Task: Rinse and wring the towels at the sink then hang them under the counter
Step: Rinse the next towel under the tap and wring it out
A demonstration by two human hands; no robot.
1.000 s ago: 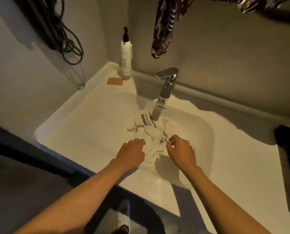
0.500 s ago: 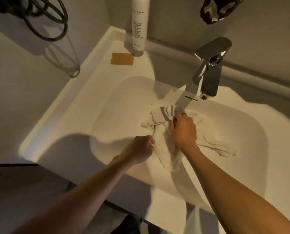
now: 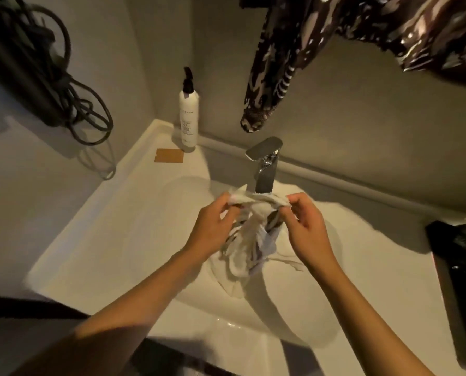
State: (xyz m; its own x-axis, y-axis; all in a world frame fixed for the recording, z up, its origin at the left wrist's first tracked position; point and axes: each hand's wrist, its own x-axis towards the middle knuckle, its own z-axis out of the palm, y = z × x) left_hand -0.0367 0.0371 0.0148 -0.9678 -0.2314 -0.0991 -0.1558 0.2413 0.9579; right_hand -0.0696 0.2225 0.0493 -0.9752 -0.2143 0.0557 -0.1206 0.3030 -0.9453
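Observation:
A wet white towel (image 3: pixel 249 241) with dark stripes hangs bunched over the basin of the white sink (image 3: pixel 134 240), just below the chrome faucet (image 3: pixel 265 169). My left hand (image 3: pixel 213 229) pinches its upper edge on the left. My right hand (image 3: pixel 306 229) pinches the same edge on the right. The edge is stretched between the two hands and the rest of the cloth droops into the basin. I cannot tell whether water is running.
A white pump bottle (image 3: pixel 189 115) stands at the back left corner beside a small brown card (image 3: pixel 169 156). A patterned dark cloth (image 3: pixel 275 63) hangs above the faucet. Dark cables (image 3: pixel 63 99) hang on the left wall. A black object (image 3: pixel 459 256) sits at right.
Both hands have lifted the towel out of the basin and now hold its top edge spread between them; earlier it lay crumpled under the faucet.

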